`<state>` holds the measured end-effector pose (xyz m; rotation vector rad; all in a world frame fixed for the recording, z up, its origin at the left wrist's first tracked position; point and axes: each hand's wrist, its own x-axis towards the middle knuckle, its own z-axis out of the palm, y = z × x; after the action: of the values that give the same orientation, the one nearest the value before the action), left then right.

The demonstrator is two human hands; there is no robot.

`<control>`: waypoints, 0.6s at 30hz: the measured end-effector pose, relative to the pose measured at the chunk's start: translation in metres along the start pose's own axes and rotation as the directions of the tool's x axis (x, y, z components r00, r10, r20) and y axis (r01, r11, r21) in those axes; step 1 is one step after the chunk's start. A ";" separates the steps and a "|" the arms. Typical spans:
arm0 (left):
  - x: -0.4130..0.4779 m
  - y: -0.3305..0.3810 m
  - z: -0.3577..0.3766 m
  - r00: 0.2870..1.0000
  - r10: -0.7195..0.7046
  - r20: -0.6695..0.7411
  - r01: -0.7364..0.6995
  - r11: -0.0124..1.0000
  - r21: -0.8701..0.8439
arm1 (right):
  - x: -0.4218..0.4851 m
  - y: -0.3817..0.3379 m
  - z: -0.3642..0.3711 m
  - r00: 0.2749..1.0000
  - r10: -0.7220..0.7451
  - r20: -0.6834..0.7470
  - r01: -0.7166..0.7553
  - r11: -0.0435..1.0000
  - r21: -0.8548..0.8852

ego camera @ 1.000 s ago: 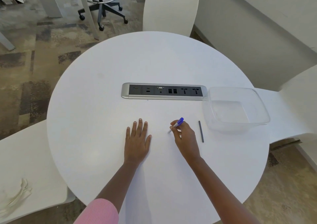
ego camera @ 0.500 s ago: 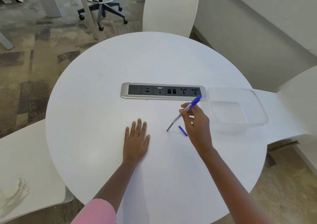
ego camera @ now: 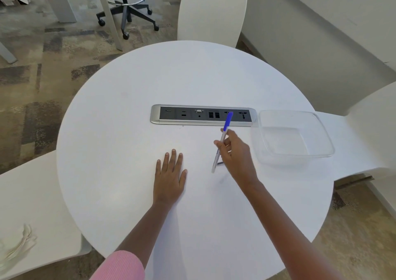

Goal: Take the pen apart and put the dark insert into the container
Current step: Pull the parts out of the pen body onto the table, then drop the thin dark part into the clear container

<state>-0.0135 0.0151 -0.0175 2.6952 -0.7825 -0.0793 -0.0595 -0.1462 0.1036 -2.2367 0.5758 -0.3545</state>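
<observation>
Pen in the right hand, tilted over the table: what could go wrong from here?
1. The pen is pinched by the right hand alone; the left hand lies flat on the table, so pulling parts apart one-handed may slip.
2. A small dark piece lies partly hidden by the right hand and could get knocked.
3. The clear container reaches to the table's edge; a push might shift it off.

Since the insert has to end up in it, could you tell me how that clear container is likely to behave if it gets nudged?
The clear container looks thin-walled and empty, so it is probably light and may slide on the smooth white table. Its low, wide shape suggests that it is unlikely to tip. The right hand holds the pen beside it; a steadying touch might help.
</observation>
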 end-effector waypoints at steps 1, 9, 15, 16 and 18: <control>0.000 0.000 0.000 1.000 -0.001 -0.006 0.001 1.000 -0.002 | -0.001 0.003 0.007 0.999 0.020 0.031 -0.019 0.999 -0.035; 0.000 0.000 0.002 1.000 0.001 -0.028 -0.001 1.000 0.010 | -0.012 0.026 0.056 0.952 0.176 0.252 -0.097 0.950 -0.297; 0.000 0.000 0.001 1.000 -0.005 0.001 0.005 1.000 0.022 | -0.008 0.033 0.072 0.924 0.249 0.292 -0.107 0.899 -0.425; 0.000 -0.001 0.001 1.000 -0.004 0.004 0.004 1.000 0.027 | -0.008 0.033 0.074 0.923 0.254 0.290 -0.110 0.894 -0.433; 0.000 -0.001 0.001 1.000 -0.002 0.003 0.002 1.000 0.029 | -0.007 0.034 0.076 0.922 0.262 0.286 -0.116 0.890 -0.441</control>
<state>-0.0132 0.0154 -0.0192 2.7240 -0.7871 -0.0726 -0.0430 -0.1157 0.0279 -2.5388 0.7290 0.2860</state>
